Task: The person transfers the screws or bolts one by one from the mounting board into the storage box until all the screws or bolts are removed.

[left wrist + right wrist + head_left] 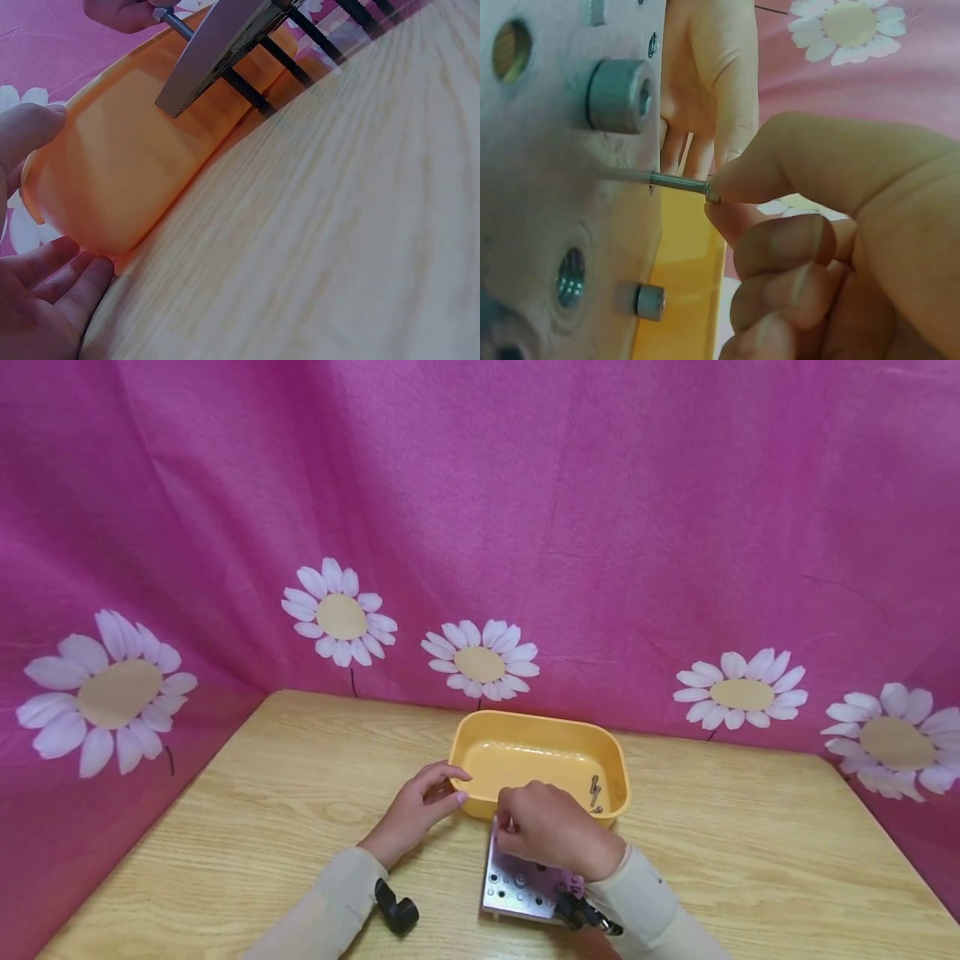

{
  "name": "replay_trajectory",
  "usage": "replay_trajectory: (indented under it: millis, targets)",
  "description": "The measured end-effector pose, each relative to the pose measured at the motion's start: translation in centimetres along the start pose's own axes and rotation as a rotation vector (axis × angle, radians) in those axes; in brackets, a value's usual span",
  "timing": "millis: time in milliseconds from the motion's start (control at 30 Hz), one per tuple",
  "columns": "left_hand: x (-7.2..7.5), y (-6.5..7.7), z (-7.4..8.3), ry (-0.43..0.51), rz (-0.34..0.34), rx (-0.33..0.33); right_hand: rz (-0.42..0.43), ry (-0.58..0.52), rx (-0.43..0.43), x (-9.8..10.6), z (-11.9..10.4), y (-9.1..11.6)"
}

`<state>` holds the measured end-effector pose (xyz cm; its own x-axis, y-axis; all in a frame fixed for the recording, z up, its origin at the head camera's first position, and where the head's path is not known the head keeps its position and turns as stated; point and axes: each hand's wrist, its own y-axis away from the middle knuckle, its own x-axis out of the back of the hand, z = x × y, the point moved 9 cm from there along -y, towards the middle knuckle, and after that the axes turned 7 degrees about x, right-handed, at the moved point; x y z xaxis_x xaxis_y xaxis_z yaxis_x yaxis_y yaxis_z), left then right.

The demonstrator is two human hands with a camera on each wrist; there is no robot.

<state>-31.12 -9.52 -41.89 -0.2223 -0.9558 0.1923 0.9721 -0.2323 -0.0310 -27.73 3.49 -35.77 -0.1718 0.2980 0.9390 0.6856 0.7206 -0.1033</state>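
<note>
My right hand (pixel 551 831) is over a silvery metal plate (pixel 510 889), pinching the head of a thin socket-head screw (pixel 679 181) between thumb and index finger. The screw's shank points into the plate's face; its tip is blurred. Thicker socket-head bolts (pixel 621 97) and open holes show around it. Beneath the plate, dark threaded shafts (pixel 304 64) stick out towards the table. My left hand (pixel 416 814) is by the near left corner of a yellow plastic tub (pixel 517 768), its fingers loosely spread and seeming to touch the tub's side.
Several loose screws (pixel 595 789) lie at the right end inside the tub. Under everything is a light wooden table (pixel 337 760), with a pink daisy-printed cloth (pixel 600 568) hanging behind and at its sides. Black camera mounts (pixel 396 910) sit at both wrists.
</note>
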Motion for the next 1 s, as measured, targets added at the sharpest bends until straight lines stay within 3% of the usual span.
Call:
replay_trajectory:
  millis: [733,1000]
  targets:
    - [0.0,0.2,0.3,0.004,0.006,0.015,0.034,0.011,-0.007,1.4,0.1,0.5]
    - [0.0,0.2,0.4,0.008,0.009,0.007,0.036,0.008,-0.048,2.2,0.7,0.9]
